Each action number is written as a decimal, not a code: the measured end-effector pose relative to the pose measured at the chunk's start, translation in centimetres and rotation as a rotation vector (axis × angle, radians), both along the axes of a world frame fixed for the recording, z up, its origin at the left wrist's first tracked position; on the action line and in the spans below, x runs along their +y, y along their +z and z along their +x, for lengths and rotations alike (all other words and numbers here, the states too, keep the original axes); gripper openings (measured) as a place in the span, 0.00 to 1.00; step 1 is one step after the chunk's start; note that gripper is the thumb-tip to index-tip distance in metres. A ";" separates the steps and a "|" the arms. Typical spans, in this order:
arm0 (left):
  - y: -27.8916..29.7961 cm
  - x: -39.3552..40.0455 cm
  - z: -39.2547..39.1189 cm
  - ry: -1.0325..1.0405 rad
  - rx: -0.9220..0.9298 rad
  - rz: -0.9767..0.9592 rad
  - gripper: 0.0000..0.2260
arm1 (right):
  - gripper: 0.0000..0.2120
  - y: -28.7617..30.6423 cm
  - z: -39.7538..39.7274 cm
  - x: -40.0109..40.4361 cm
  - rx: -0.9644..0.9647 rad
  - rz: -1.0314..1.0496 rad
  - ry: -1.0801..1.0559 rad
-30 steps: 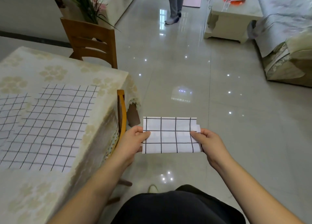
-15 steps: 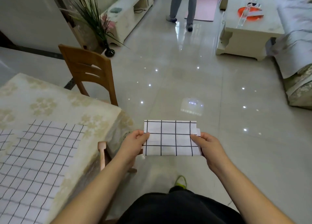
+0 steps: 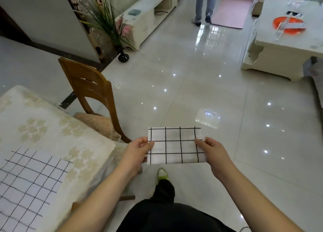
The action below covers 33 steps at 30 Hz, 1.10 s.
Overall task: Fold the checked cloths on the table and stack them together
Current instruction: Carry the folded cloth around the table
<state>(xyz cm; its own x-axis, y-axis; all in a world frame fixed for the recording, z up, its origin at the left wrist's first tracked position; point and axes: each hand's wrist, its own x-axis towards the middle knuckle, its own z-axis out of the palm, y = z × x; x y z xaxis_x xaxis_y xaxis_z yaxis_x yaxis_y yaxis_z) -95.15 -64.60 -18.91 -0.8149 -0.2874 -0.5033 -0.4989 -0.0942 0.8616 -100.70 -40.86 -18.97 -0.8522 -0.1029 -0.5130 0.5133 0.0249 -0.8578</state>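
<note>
Both forearms reach forward and slightly inward from the bottom corners of the view, bare to the elbow, wrists nearly level with each other. The left hand pinches the left edge of the folded checked cloth, thumb on top and pointing right across the fabric, the other fingers tucked beneath and hidden. The right hand mirrors it on the right edge, thumb laid over the cloth pointing left, the remaining fingers curled under the fold. Between the two thumbs the cloth is stretched flat as a small rectangle, held in the air over the glossy floor, its far edge beyond the fingertips and its near edge towards the wrists. A small corner of an inner layer pokes out just past the right thumb.

Left of the left hand, well apart from it, stands the table under a pale floral cover, with an unfolded checked cloth spread flat on it. Beyond the left fingers sits a wooden chair. Below the held cloth, nearer the body, a yellow-green shoe shows on the floor. Far beyond the fingertips a person's legs stand by a pink mat, and off to the right is a white coffee table.
</note>
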 end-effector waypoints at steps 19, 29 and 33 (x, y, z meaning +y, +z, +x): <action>0.5 -14.9 -24.9 0.158 -0.028 -0.040 0.08 | 0.04 1.2 -29.5 -14.9 0.051 0.075 0.213; 1.2 -19.3 -38.1 0.326 0.002 -0.017 0.06 | 0.04 0.3 -47.5 -22.2 0.081 0.067 0.399; 2.0 -21.6 -42.6 0.329 -0.039 0.018 0.08 | 0.05 0.9 -54.1 -25.2 0.077 0.064 0.492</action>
<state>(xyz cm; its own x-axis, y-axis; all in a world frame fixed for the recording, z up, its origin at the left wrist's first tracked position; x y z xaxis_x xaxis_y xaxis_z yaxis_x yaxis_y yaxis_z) -137.77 -86.22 -16.95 -0.6600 -0.5224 -0.5399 -0.4721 -0.2706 0.8390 -154.78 -66.05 -18.05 -0.7466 -0.4721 -0.4688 0.3627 0.3019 -0.8816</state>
